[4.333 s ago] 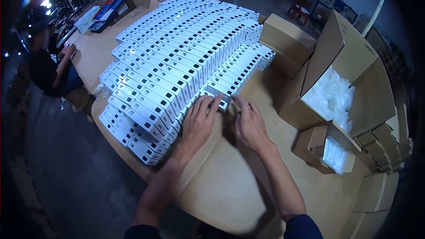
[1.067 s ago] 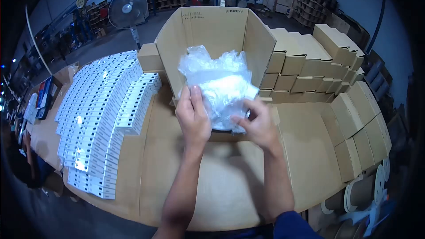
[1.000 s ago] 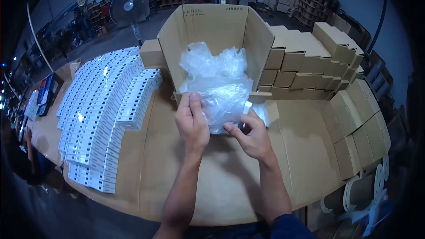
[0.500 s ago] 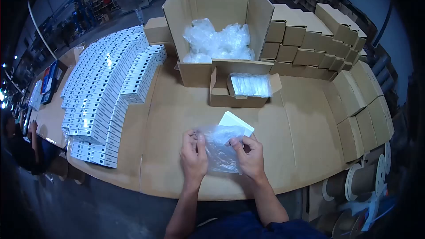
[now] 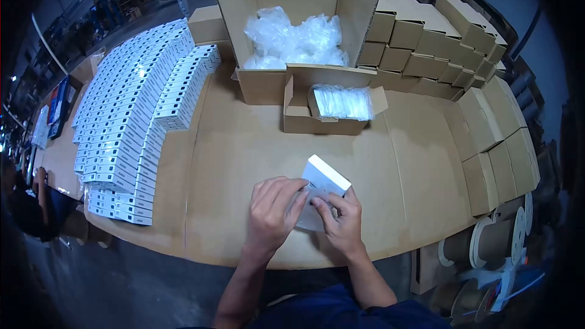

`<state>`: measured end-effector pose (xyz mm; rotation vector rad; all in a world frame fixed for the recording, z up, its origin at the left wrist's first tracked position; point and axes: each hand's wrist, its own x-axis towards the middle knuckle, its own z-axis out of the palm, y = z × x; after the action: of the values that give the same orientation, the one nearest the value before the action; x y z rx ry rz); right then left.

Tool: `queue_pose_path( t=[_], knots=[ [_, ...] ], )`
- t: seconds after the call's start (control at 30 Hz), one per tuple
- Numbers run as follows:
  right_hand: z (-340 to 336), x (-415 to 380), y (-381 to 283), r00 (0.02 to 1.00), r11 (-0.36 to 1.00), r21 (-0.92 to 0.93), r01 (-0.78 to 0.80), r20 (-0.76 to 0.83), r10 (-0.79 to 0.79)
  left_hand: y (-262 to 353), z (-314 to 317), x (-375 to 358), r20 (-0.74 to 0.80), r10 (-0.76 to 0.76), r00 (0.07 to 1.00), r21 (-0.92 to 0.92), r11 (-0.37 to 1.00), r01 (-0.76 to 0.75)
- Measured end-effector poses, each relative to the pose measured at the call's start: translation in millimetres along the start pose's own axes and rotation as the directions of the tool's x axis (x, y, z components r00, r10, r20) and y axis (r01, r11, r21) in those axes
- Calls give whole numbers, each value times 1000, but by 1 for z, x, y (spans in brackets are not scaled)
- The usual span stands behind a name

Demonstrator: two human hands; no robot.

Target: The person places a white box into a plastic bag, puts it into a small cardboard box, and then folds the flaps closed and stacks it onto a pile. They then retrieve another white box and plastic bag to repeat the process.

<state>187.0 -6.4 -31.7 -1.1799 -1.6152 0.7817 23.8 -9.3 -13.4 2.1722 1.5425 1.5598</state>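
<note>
Above the counter [image 5: 244, 152], pinches narrowly with left hand [image 5: 268, 216] and right hand [image 5: 344, 222], holding a white box [image 5: 318, 176] in the right and a translucent plastic bag [image 5: 311, 221] between both. Hides the box's lower edge behind the hands; cannot tell left-hand contact there.

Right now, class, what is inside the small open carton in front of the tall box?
In the small open carton, clear plastic packets sit packed together toward the picture's right. Whatever is beneath them is covered and cannot be seen.
</note>
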Motion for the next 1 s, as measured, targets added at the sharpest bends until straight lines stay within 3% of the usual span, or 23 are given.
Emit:
queue_pose_path(
  t=[0.2, 0.37, 0.5, 0.6, 0.63, 0.77, 0.83, 0.93, 1.0],
  knots=[
    [-2, -3, 13, 975, 969, 116, -219, 51, 214, -7, 8, -6, -85, -35, 996, -86, 996, 28],
    [2, -1, 18, 988, 975, 162, -155, 34, 151, -12, 11, -4, -66, 4, 998, -96, 995, -10],
    [4, -2, 25, 986, 961, 224, -163, 23, 162, -8, 9, -4, 17, 2, 1000, -43, 999, -1],
    [0, -2, 25, 963, 952, 146, -271, 36, 268, -5, 4, -1, 145, -23, 989, -71, 997, 34],
    [-5, 0, 23, 942, 943, 32, -331, 71, 328, -6, 2, 0, 210, -32, 977, -104, 993, 55],
    [-12, 3, 25, 981, 986, -18, -168, 93, 169, -11, -10, 4, 413, -109, 904, -127, 976, 176],
    [-18, 4, 22, 982, 991, -57, -118, 144, 125, -15, -14, 7, 437, -201, 877, -62, 966, 252],
    [-25, 3, 19, 962, 990, -77, -119, 238, 134, -15, -19, 17, 451, -298, 841, -5, 942, 337],
    [-24, -1, 18, 964, 986, -99, -134, 216, 153, -18, -21, 21, 494, -371, 786, 26, 910, 413]
  ],
)
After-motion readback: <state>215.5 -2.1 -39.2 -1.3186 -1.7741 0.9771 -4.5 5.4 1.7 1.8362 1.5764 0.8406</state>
